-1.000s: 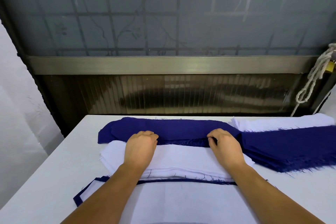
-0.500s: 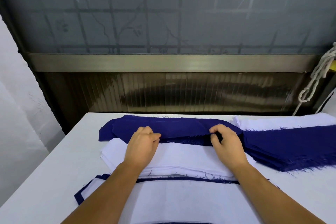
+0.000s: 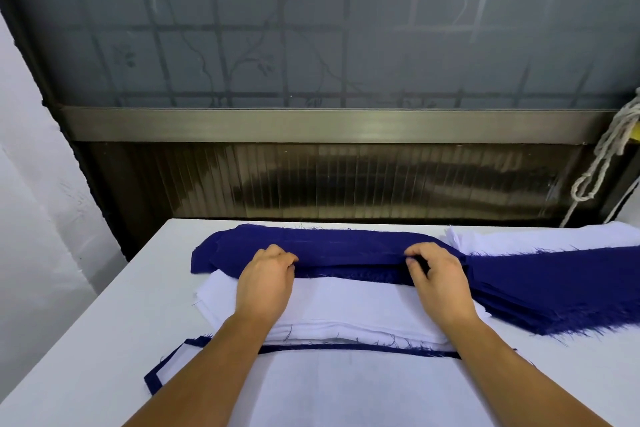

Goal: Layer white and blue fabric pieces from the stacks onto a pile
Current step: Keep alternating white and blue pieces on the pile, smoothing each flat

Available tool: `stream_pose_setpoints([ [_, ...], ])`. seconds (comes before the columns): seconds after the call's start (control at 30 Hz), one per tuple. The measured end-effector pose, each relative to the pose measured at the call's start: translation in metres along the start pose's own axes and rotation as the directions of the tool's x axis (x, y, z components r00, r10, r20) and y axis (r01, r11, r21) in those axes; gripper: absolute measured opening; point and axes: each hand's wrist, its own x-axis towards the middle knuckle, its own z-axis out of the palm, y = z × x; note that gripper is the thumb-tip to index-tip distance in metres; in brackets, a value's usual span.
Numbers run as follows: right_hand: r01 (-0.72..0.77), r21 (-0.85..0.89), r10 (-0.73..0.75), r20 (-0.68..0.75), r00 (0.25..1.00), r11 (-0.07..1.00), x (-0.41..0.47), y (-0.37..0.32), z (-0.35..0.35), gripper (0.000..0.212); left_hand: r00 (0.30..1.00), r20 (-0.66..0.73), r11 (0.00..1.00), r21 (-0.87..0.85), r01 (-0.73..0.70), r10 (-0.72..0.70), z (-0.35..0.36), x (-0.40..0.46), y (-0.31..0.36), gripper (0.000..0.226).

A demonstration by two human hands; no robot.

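White table (image 3: 114, 315) bears blue stack (image 3: 554, 291), white stack (image 3: 346, 308), layered pile (image 3: 346, 388)

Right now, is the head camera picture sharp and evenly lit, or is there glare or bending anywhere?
Head view: both hands, left hand and right hand, and the blue fabric look sharp; light is soft and even, shadows faint; the metal rail shows a mild sheen; wide-angle bending bows the edges.

Both hands, left hand (image 3: 265, 282) and right hand (image 3: 440, 282), have now pinched up the blue piece's (image 3: 346, 248) near edge.
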Motion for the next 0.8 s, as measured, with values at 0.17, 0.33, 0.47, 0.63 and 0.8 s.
stream_pose_setpoints([
  [0.17,0.035,0.021,-0.037,0.063,0.997,0.999,-0.003,-0.015,-0.023,0.017,0.999,0.022,0.997,-0.076,0.029,-0.028,-0.029,-0.001,-0.006,0.023],
  [0.33,-0.004,0.054,-0.014,0.319,0.948,0.999,-0.025,-0.03,-0.07,0.019,0.977,0.184,0.992,-0.085,-0.094,0.109,-0.091,-0.026,-0.028,0.01],
  [0.47,-0.111,0.2,-0.024,0.571,0.821,0.973,-0.041,-0.04,-0.104,0.013,0.816,0.54,0.911,-0.41,0.041,0.207,-0.14,-0.047,-0.039,0.01],
  [0.63,-0.406,0.226,0.038,0.836,0.548,0.886,-0.045,-0.04,-0.117,0.015,0.589,0.756,0.875,-0.457,0.162,0.286,-0.159,-0.055,-0.044,0.009],
  [0.8,-0.289,0.175,0.076,0.726,0.684,0.941,-0.044,-0.046,-0.119,0.011,0.749,0.633,0.932,-0.356,0.059,0.194,-0.155,-0.055,-0.045,0.026],
])
